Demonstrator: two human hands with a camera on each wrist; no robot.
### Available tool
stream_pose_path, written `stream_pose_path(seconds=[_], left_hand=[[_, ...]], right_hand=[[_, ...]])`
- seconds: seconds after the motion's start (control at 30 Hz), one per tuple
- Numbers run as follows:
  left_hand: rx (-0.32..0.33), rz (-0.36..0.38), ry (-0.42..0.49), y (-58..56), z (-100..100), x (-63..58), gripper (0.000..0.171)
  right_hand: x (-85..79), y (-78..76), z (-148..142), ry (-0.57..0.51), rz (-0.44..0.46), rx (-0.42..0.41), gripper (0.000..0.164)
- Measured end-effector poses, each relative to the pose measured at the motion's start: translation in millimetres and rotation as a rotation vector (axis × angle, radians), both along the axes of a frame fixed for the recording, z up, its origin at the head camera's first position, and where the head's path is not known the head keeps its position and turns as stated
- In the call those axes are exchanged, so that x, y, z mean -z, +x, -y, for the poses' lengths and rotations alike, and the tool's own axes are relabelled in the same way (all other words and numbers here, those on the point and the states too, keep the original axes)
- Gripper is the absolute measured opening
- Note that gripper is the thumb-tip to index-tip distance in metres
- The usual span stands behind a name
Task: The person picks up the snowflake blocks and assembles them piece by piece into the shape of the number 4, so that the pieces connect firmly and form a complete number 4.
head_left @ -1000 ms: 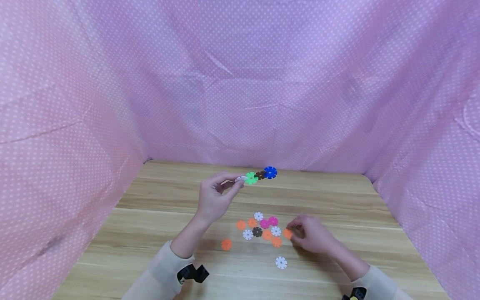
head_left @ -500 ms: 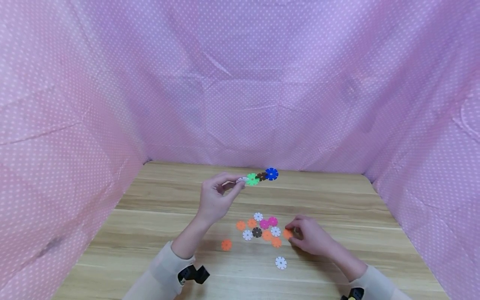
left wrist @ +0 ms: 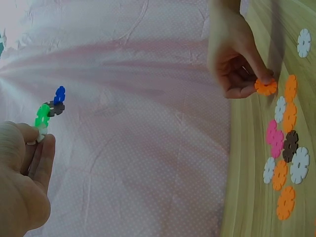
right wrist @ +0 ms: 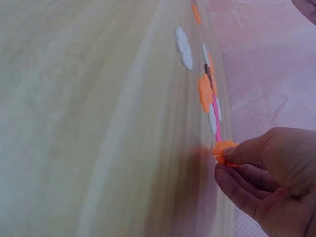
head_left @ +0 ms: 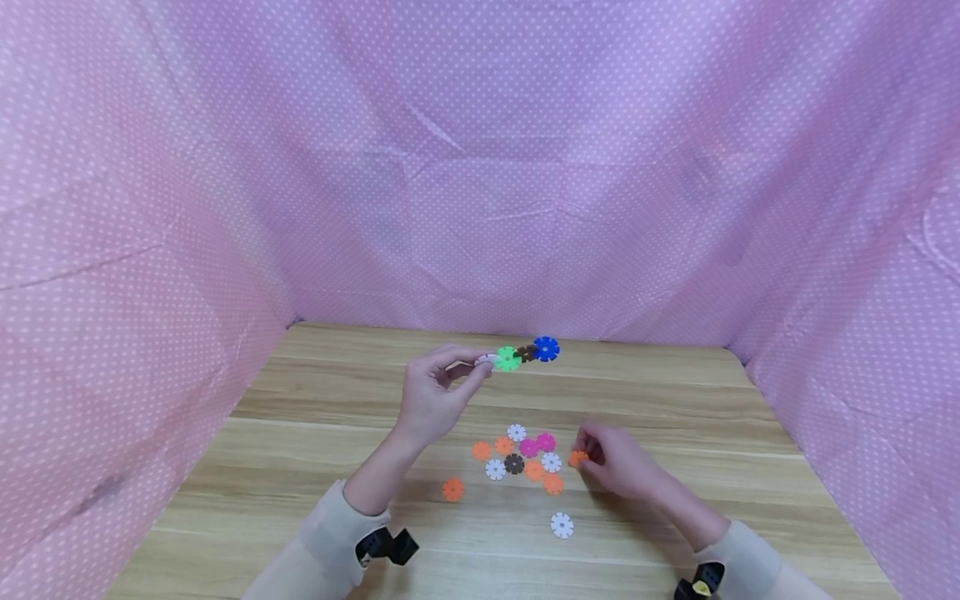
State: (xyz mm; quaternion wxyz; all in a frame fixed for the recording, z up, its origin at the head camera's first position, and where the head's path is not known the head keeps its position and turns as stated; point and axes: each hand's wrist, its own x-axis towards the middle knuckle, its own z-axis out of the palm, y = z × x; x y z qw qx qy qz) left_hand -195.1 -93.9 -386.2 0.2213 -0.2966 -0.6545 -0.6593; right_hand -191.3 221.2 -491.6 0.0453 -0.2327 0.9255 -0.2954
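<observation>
My left hand pinches the white disc at one end of a chain of notched plastic discs, held above the table. From the white one, the chain runs through a green disc and a dark brown disc to a blue disc. At the right of the loose discs, my right hand pinches an orange disc between thumb and fingers. In the left wrist view this orange disc is tilted and looks lifted off the wood.
Loose discs lie on the wooden table: several orange, several white, two pink and a dark brown one. One orange disc and one white disc lie apart nearer me. Pink dotted cloth walls the table's back and sides.
My right hand has gripped the orange disc, tilted it and raised it slightly from the table. The left hand and its chain have shifted slightly to the right.
</observation>
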Motion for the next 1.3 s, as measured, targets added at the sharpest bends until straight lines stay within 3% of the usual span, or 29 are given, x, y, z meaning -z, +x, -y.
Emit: stream_pose_path(seconds=[0.6,1.3], left_hand=[[-0.027,0.016,-0.003,-1.6,0,0.2,0.012],[-0.036,0.019,-0.003,-3.5,-1,-0.3,0.009]], right_hand=[[-12.9,-10.6,-7,-0.086,-0.118,0.108,0.015],[-77.1,-27.9,-19,-0.26,-0.32,0.152,0.011]])
